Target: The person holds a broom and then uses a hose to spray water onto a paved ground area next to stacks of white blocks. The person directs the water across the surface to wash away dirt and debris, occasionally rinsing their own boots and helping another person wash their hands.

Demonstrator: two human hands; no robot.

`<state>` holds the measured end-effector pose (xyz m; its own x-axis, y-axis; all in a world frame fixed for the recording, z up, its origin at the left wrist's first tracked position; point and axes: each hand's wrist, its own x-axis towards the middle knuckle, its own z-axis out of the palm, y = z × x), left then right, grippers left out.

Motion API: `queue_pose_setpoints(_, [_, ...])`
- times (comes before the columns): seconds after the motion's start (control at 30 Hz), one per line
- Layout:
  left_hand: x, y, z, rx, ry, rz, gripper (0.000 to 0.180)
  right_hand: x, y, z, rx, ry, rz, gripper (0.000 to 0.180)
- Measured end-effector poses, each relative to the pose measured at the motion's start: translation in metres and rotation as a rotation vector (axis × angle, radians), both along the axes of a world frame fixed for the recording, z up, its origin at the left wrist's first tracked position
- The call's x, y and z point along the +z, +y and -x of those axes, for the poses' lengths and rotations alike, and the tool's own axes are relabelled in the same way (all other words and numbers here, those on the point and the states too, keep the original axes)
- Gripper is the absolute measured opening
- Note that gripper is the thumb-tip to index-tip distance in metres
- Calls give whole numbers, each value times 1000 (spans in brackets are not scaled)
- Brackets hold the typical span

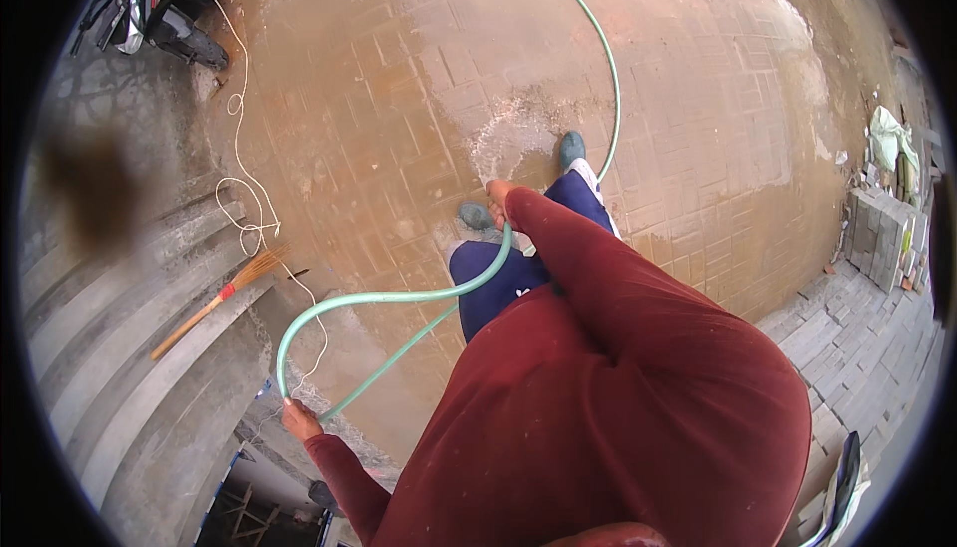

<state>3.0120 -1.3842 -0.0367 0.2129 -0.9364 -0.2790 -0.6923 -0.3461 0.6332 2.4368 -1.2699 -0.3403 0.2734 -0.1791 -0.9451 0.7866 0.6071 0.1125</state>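
Observation:
A green garden hose (399, 296) bends in a loop between my two hands. My right hand (500, 203) is closed round it in front of my legs, near the hose's end, which the fingers partly hide. Water splashes on the wet paving (518, 134) just beyond that hand. Lower and to the left, my left hand (301, 419) grips the hose at the bend of the loop. Another stretch of hose runs from there back toward my legs, and a further length curves away over the paving at the far right of my feet.
A broom (224, 296) lies on the curved concrete steps (150, 408) at left. A white cord (242, 138) trails from near a parked motorbike (164, 24). Stacked grey pavers (877, 238) and a pale sack (890, 140) stand at right. Muddy water covers part of the paving.

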Motion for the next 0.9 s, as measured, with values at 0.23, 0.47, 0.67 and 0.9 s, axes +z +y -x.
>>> queue_pose_setpoints(0.23, [63, -63, -67, -205, -33, 113, 48, -34, 51, -138, -176, 31, 183, 34])
queue_pose_setpoints(0.47, [23, -10, -95, -355, -13, 56, 45, 1, 119, -117, -237, 204, -121, 35])
queue_pose_setpoints(0.67, [-19, 47, -91, -458, 242, -104, 39, 6, 239, -133, -320, 391, -131, 30])
queue_pose_setpoints(0.9, [-28, 126, -95, -586, 357, -135, 38, 59, 375, -194, -400, 468, -40, 28])
